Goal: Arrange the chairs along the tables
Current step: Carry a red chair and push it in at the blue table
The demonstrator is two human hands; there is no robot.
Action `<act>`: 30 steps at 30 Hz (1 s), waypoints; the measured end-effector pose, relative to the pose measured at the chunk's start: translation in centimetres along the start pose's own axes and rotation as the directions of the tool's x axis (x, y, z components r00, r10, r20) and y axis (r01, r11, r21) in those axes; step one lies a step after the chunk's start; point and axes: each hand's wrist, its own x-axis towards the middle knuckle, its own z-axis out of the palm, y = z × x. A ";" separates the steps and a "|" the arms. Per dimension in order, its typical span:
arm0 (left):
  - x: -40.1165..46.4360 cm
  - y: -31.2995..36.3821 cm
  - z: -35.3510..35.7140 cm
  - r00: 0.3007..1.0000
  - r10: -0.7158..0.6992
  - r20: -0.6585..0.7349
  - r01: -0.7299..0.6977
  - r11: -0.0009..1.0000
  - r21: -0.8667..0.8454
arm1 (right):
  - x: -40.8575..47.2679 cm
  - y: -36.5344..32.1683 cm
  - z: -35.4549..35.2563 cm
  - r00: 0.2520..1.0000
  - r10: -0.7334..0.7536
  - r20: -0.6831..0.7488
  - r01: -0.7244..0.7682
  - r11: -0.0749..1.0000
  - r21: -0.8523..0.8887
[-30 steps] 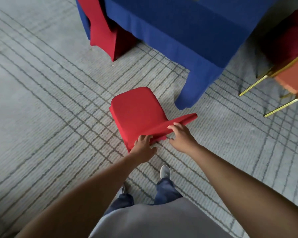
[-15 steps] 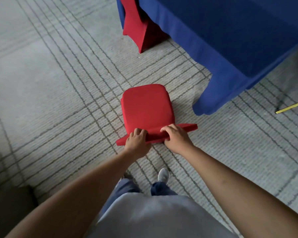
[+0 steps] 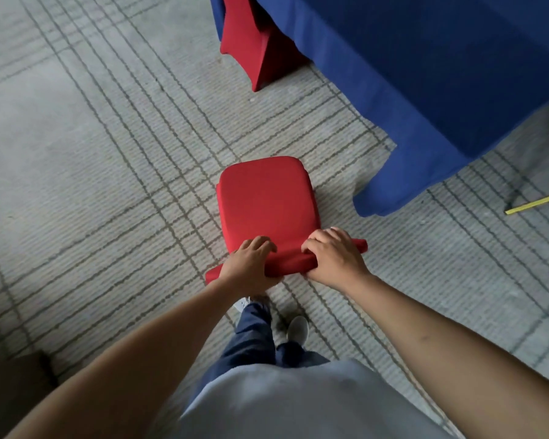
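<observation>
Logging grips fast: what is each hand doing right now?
Left hand: holding the chair by its backrest top.
Right hand: holding the same backrest top.

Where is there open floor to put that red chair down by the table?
Bare carpet lies between the held chair, the tucked-in chair and the blue tablecloth. More lies open on the left. It is tighter by the cloth's corner and the yellow legs.
</observation>
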 end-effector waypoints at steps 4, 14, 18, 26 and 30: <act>3.5 -2.2 -3.2 0.988 -0.052 -0.142 0.040 0.995 -0.087 | 4.6 0.9 -2.6 0.995 0.033 -0.098 -0.034 0.999 -0.008; 13.5 -6.3 -15.6 0.881 0.107 -0.461 -0.149 0.987 -0.057 | 18.0 1.9 -9.3 0.931 0.223 -0.288 -0.198 0.974 0.113; 17.7 -7.8 -20.2 0.878 0.097 -0.469 -0.138 0.989 -0.054 | 24.1 3.3 -12.0 0.947 0.202 -0.249 -0.181 0.978 0.104; 24.0 -9.8 -27.3 0.905 0.044 -0.424 -0.072 0.996 -0.051 | 33.0 5.1 -16.2 0.973 0.143 -0.181 -0.126 0.987 0.103; 27.3 -10.6 -30.8 0.925 -0.035 -0.377 0.012 0.998 -0.064 | 37.6 6.0 -19.0 0.991 0.098 -0.089 -0.091 0.992 0.084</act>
